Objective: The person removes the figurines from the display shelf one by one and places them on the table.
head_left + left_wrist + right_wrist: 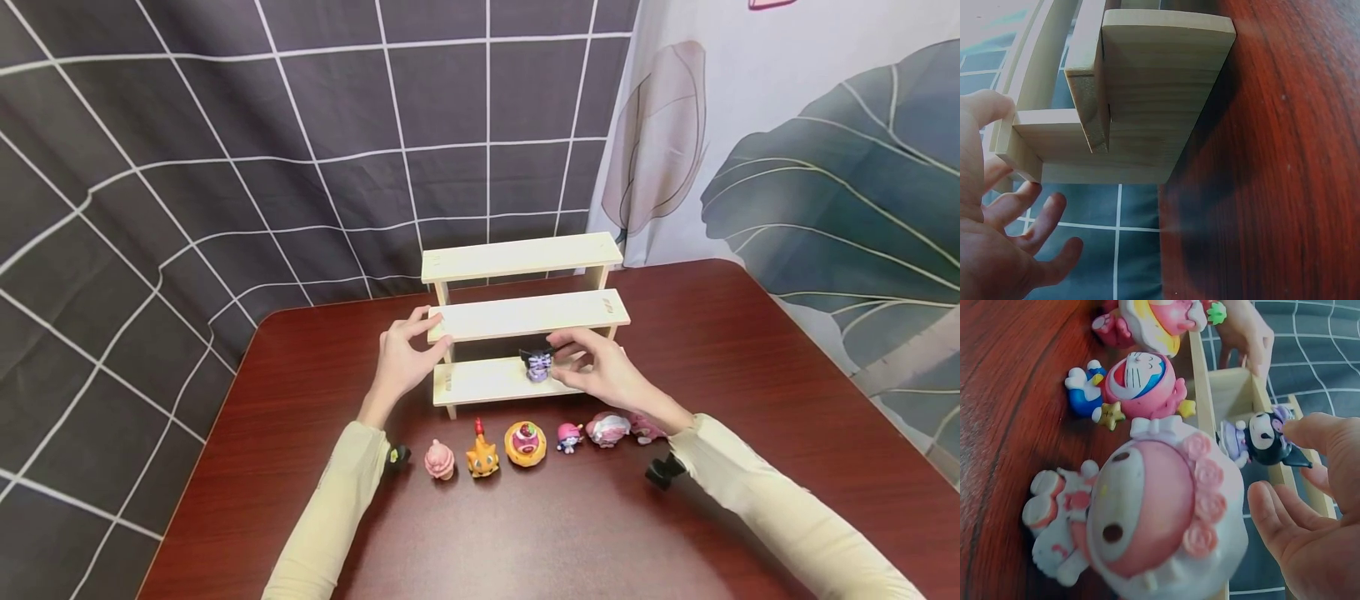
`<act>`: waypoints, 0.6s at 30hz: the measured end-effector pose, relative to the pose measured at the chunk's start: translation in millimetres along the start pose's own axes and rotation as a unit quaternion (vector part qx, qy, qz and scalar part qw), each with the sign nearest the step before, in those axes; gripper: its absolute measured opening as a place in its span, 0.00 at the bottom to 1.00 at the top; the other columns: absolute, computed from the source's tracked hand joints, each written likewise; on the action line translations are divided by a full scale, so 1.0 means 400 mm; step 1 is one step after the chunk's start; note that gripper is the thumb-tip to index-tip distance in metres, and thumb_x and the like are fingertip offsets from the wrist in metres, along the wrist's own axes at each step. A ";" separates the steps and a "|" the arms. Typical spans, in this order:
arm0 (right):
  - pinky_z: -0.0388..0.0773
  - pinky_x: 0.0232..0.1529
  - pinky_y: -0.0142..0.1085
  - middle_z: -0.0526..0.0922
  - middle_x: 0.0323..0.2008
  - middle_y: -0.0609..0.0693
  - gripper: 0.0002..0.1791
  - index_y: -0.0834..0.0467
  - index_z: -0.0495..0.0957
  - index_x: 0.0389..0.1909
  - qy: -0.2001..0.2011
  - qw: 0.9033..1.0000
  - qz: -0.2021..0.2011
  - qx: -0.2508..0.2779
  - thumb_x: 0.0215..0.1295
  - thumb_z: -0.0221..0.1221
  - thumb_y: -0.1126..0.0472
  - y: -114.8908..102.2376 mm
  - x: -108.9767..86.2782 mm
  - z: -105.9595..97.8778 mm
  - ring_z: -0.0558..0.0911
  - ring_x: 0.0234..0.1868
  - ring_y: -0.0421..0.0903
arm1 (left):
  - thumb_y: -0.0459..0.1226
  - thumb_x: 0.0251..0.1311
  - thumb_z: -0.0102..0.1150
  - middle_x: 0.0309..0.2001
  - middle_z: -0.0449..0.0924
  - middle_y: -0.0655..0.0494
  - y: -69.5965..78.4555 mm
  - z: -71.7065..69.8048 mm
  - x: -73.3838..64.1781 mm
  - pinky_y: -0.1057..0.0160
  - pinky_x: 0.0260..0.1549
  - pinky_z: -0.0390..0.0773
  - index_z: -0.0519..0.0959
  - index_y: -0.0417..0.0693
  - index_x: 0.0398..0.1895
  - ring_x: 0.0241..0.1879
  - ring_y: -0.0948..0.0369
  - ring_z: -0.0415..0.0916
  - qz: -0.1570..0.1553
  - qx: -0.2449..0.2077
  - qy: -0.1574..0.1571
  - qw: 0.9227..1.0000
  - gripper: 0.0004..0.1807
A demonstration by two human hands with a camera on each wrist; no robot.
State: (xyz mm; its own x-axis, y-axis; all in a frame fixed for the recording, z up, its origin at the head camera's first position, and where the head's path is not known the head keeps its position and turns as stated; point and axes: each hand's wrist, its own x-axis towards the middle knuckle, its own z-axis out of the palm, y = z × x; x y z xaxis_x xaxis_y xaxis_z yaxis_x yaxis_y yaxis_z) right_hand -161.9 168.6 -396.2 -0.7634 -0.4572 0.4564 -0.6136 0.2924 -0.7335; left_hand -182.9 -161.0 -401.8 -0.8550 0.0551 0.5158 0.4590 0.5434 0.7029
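Note:
A three-tier pale wooden display stand stands on the table. My left hand grips the left end of its middle shelf, thumb on one side and a finger on the other, as the left wrist view shows. On the bottom shelf is a small black-and-purple figurine with pointed black ears, upright. The thumb and index finger of my right hand pinch it from the right side; the other fingers are bent loosely below, apart from it.
In front of the stand lies a row of toys: a pink ice cream cone, an orange figure, a round tart-like toy, a pink-hooded blue figure, a white-bonneted pink figure and another pink toy. A dark checked curtain hangs behind.

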 end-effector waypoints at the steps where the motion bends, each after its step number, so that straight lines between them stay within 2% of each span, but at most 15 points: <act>1: 0.81 0.35 0.50 0.84 0.44 0.62 0.26 0.70 0.77 0.52 -0.002 1.000 -0.001 0.003 0.50 0.72 0.76 0.000 0.003 0.003 0.85 0.41 0.60 | 0.39 0.53 0.74 0.60 0.78 0.42 -0.001 0.000 0.000 0.43 0.50 0.68 0.86 0.43 0.52 0.51 0.43 0.76 0.000 0.000 0.001 1.000 0.22; 7: 0.82 0.37 0.44 0.82 0.49 0.61 0.26 0.69 0.77 0.54 -0.022 1.000 -0.004 0.003 0.52 0.72 0.75 0.001 0.017 0.016 0.83 0.41 0.55 | 0.40 0.54 0.74 0.60 0.78 0.42 -0.003 0.000 0.000 0.44 0.48 0.69 0.86 0.44 0.52 0.51 0.43 0.76 -0.002 0.001 0.001 1.000 0.22; 18: 0.81 0.36 0.39 0.82 0.48 0.60 0.25 0.67 0.77 0.54 -0.045 0.999 -0.006 0.007 0.54 0.71 0.75 0.004 0.035 0.033 0.81 0.36 0.50 | 0.39 0.53 0.74 0.59 0.78 0.42 -0.005 0.001 0.001 0.44 0.47 0.70 0.86 0.44 0.52 0.50 0.43 0.76 0.000 0.001 0.003 1.000 0.21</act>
State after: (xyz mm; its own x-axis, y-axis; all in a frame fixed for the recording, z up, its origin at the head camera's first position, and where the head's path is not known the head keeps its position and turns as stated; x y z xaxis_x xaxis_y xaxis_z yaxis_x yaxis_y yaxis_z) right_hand -170.9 151.8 -397.6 -0.7344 -0.5350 0.4177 -0.6188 0.2750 -0.7359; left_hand -184.3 -161.7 -403.3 -0.8535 0.0505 0.5187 0.4587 0.5452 0.7017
